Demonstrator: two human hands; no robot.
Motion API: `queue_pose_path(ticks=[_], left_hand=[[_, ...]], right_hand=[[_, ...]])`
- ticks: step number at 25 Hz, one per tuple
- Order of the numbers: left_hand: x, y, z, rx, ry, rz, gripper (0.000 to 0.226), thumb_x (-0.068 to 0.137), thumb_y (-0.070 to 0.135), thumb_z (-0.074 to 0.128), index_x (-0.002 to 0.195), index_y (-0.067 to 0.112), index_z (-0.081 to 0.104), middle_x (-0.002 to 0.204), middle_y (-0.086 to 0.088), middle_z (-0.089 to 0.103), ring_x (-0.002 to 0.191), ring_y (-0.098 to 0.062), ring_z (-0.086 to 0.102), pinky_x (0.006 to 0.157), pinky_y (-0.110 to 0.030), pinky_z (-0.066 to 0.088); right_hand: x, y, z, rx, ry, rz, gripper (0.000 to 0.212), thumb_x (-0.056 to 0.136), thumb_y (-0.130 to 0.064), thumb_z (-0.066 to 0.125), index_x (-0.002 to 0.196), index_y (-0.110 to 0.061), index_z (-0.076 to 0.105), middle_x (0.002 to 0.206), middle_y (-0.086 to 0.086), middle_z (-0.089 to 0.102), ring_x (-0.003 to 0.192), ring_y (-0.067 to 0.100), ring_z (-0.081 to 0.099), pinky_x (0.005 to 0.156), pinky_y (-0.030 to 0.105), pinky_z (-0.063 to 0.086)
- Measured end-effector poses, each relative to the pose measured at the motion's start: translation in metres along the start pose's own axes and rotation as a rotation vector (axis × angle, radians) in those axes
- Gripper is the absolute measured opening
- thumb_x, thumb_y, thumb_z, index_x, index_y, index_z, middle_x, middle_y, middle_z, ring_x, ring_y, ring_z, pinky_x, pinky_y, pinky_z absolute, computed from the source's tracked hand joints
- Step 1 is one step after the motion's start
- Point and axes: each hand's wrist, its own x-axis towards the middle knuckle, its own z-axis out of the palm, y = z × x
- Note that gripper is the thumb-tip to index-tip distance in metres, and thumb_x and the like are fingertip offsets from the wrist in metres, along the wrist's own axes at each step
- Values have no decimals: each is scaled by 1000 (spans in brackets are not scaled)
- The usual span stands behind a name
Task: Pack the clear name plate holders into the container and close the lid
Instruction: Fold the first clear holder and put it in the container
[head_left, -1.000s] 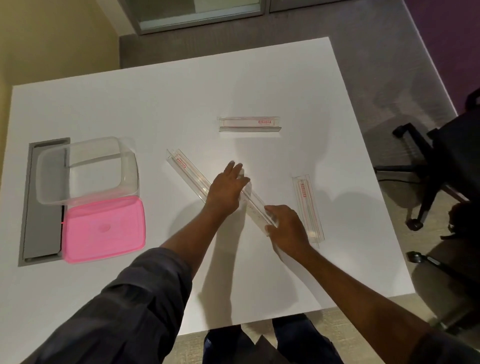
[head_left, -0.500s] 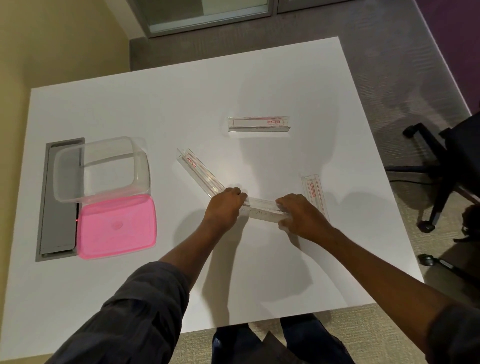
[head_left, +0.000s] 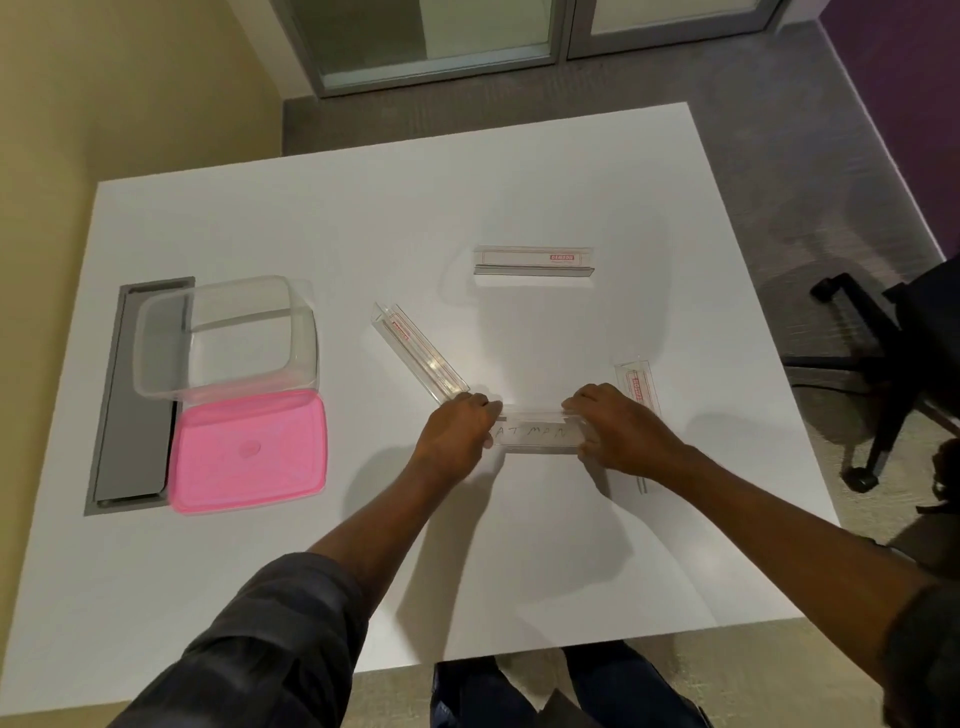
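My left hand (head_left: 457, 434) and my right hand (head_left: 621, 434) each grip one end of a clear name plate holder (head_left: 535, 431) with handwriting on it, held level just above the white table (head_left: 467, 197). A second clear holder (head_left: 418, 353) lies diagonally, its near end touching my left hand. A third holder (head_left: 534, 260) lies across the table further back. A fourth holder (head_left: 638, 387) lies behind my right hand, partly hidden by it. The clear container (head_left: 228, 338) stands open at the left, with its pink lid (head_left: 249, 449) flat in front of it.
A grey cable tray (head_left: 135, 441) is set into the table under the container's left side. A black office chair (head_left: 893, 353) stands off the table's right edge. My legs show below the near edge.
Both hands closed on the ends of the handwritten holder and turned it from diagonal to level, lifting it slightly toward me. The camera view shifted right.
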Motion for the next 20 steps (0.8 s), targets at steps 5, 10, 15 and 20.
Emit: queue_pose_path(ticks=[5, 10, 15, 20], left_hand=[[-29, -25, -19, -97, 102, -12, 55, 89, -4, 67, 140, 13, 61, 124, -9, 73, 119, -32, 65, 82, -39, 58], [-63, -74, -48, -136, 185, -36, 66, 86, -12, 66, 147, 13, 59, 131, -11, 71, 119, -31, 66, 84, -38, 58], [-99, -144, -86, -108, 225, -74, 48, 88, -7, 64, 133, 11, 67, 116, -10, 73, 109, -33, 67, 76, -45, 59], [-131, -220, -122, -96, 304, -128, 54, 85, -12, 68, 135, 9, 69, 119, -8, 69, 102, -31, 68, 75, -44, 61]], right_hand=[[10, -23, -34, 24, -18, -84, 61, 84, -27, 83, 141, -20, 63, 135, -2, 62, 125, 19, 55, 94, 42, 58], [37, -78, -56, 38, 11, -187, 57, 82, -27, 84, 136, -24, 67, 125, -5, 65, 115, 16, 58, 88, 38, 60], [81, -147, -65, 46, 21, -256, 62, 85, -29, 84, 143, -25, 63, 133, -6, 62, 122, 15, 54, 93, 35, 55], [139, -227, -68, 28, 45, -297, 65, 85, -26, 81, 146, -24, 60, 142, -5, 59, 133, 19, 50, 98, 40, 54]])
